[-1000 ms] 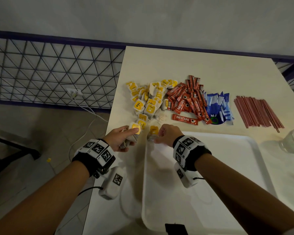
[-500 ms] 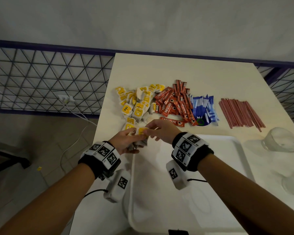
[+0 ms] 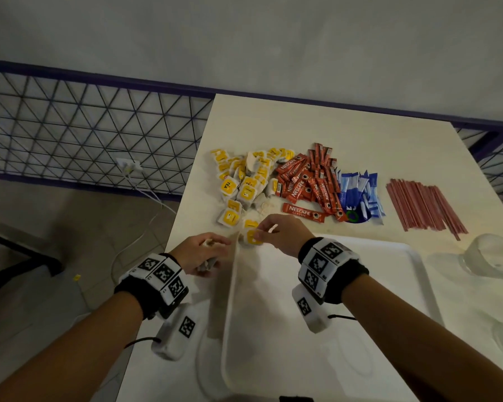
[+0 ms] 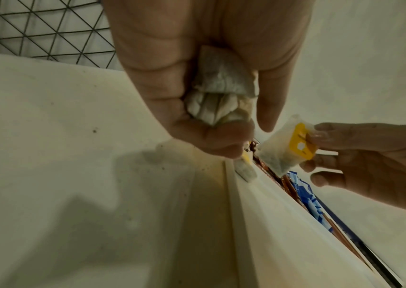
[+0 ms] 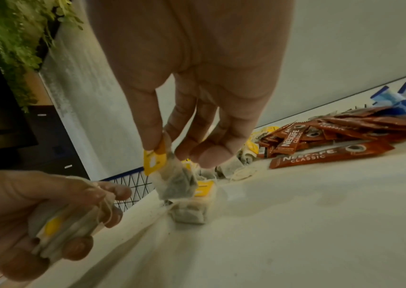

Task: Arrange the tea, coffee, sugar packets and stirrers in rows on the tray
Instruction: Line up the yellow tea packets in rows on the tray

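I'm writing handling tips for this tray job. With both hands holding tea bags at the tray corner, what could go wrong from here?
The right hand pinches one tea bag by its yellow tag alone; the bag dangles and could swing or land askew on the tray.

The left hand grips a crumpled bunch of tea bags; squeezing may crease them, or one may slip out.

Loose strings could tangle with the tea bag pile.

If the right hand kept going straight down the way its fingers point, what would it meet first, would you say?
Probably the tea bag lying at the tray's far left corner, just under the tea bag that the right hand pinches; depth is unclear.
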Demonstrator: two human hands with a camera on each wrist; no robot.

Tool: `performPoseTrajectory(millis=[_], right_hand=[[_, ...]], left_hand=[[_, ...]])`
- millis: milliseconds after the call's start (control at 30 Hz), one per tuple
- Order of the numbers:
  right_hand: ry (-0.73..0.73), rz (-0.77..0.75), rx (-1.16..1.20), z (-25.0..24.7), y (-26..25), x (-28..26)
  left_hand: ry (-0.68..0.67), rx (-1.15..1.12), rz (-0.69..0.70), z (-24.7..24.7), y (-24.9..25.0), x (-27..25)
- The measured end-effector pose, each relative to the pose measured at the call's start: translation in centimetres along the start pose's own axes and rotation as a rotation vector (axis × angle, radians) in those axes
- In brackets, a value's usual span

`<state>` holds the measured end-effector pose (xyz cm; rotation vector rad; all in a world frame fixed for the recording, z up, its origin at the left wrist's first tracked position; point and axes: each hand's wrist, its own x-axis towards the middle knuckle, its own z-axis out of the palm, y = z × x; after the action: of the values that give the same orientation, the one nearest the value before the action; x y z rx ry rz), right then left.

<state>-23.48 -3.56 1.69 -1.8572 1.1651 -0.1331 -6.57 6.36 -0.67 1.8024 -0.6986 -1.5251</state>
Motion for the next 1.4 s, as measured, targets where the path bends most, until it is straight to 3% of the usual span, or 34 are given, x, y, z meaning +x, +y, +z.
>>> performPoseTrajectory(millis=[133,300,533,867,1000,1167,1400], right_hand=[[-0.054,0.012,0.025,0.1,-0.3,0.0],[0.041,0.006,-0.015,0.3,-0.4,-0.2],[-0.001,0.072,0.081,0.9,-0.2,0.1],[-0.173,0.130,-0.165,1.3,-0.6,0.1],[-0.135,0.127,-0.215,1.7,-0.1,0.9],[-0.031,0.161,-0.102,1.8,0.4,2.1],[0.000,0.141,-0.077,1.8,0.9,3.2]], left_hand=[[0.008,-0.015,0.006,-0.9,-0.1,0.1],[-0.021,-0.004,0.033,-1.3,0.3,0.4],[-0.093,0.043,0.074,-1.4,1.2,1.2],[-0.172,0.145,0.073,-1.0,1.7,2.6],[-0.160,0.165,0.051,-1.2,1.7,3.2],[-0.121,0.212,0.048,-1.2,1.4,3.8],[-0.030,0.373,0.086,-0.3,1.1,4.0]])
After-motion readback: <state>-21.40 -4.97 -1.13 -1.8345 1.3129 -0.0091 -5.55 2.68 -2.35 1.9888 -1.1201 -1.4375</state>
